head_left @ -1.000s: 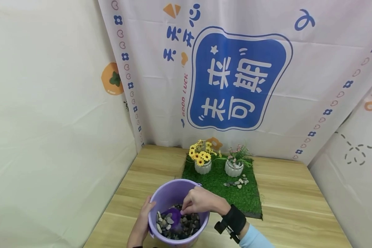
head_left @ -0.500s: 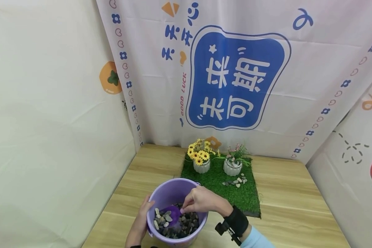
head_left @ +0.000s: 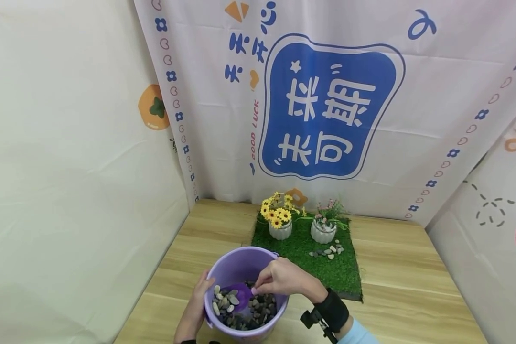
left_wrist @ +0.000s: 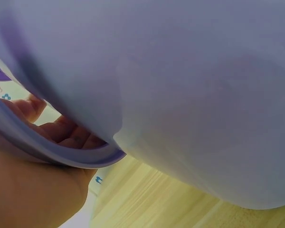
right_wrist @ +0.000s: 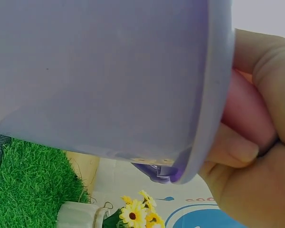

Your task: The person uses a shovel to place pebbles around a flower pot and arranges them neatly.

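Loose hold, loose stones: a purple scoop among pebbles in a lilac bucket could spill its load.
Of the two hands, the left grips the bucket's rim at nine o'clock; were it to slacken, a hard push inside could tip the bucket. The right, over the two o'clock rim, pinches what looks like the scoop's handle end; so slight a hold could let it twist, though whether it carries stones is unclear. Beyond, toward two o'clock, lies a grass mat with two potted plants, yellow-flowered and pink-flowered; a wide swing could topple them onto the table.
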### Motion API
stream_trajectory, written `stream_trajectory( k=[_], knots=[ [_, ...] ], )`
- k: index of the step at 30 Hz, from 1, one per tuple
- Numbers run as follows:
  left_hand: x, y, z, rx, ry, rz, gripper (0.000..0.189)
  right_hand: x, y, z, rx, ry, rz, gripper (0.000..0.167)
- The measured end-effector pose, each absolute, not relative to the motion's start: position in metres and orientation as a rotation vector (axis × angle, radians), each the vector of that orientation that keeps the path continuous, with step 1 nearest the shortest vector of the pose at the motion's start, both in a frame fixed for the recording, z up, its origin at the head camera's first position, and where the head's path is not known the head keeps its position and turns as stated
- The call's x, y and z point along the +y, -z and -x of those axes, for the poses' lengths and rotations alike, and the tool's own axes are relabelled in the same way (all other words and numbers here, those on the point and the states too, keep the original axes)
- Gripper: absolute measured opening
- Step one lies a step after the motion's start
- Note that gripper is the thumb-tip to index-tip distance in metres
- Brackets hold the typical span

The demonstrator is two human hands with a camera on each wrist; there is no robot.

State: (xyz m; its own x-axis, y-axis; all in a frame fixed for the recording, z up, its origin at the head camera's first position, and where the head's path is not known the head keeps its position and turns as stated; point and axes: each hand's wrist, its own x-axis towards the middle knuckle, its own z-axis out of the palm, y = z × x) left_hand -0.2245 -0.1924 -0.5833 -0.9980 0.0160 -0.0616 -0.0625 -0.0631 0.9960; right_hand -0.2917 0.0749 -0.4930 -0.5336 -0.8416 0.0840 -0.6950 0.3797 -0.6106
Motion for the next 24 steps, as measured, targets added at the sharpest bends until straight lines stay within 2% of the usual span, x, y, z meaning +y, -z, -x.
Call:
stream_trajectory(
  k=[12,24],
  knots=[
    [-0.1925,0.5816,0.2243,2.115,-2.246,0.074,0.052,0.0786,0.4927,0.2877,2.378,0.992,1.362,0.015],
    [-0.1925,0.5827,0.2246,2.117,-2.214,0.087,0.063,0.0804,0.4929,0.2852,2.375,1.036,1.310,0.015]
  ],
)
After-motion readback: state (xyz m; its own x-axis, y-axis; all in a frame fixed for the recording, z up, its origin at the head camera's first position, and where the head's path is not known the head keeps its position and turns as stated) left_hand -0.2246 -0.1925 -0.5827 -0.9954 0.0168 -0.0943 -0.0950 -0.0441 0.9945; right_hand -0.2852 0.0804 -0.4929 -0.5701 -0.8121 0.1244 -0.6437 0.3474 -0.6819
